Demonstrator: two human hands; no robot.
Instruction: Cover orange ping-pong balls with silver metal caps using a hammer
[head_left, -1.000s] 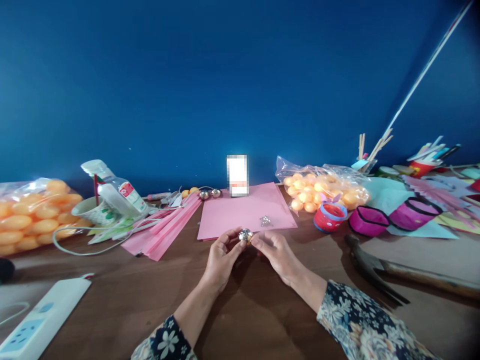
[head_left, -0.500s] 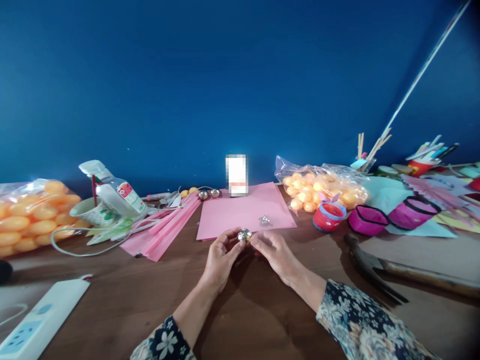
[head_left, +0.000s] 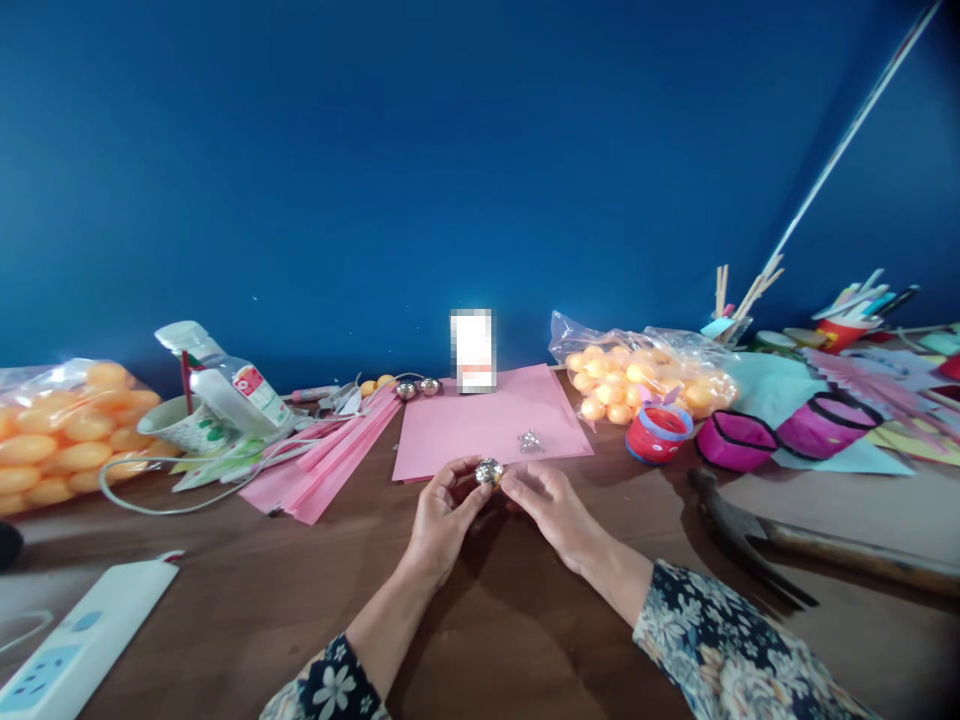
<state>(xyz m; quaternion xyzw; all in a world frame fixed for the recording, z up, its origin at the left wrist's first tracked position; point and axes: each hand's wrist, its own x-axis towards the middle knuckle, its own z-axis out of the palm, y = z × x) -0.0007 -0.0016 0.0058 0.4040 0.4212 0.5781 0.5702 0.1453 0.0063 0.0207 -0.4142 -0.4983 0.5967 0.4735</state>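
Note:
A small round ball (head_left: 489, 471), mostly covered in shiny silver studs, is held above the table's front middle. A bit of orange shows at its lower right. My left hand (head_left: 441, 518) is closed around its left side, thumb in front and fingers behind. The fingertips of my right hand (head_left: 551, 507) are pinched against the ball's right edge; whether a small stud is between them is hidden. Just beyond lies a small pile of shiny metal bits (head_left: 529, 441), apparently thumbtacks, on pink paper (head_left: 480, 430). Two finished-looking silver balls (head_left: 418, 388) rest behind the paper's left corner.
Left are a bag of orange balls (head_left: 75, 430), a cup with a plastic bottle (head_left: 251, 390), pink paper strips (head_left: 330, 455) and a power strip (head_left: 90, 630). Right are another ball bag (head_left: 637, 375), a red pot (head_left: 658, 436), magenta containers (head_left: 735, 442) and a hammer (head_left: 795, 540).
The ball appears turned slightly in my fingers, with less orange showing. Both hands stay in nearly the same place.

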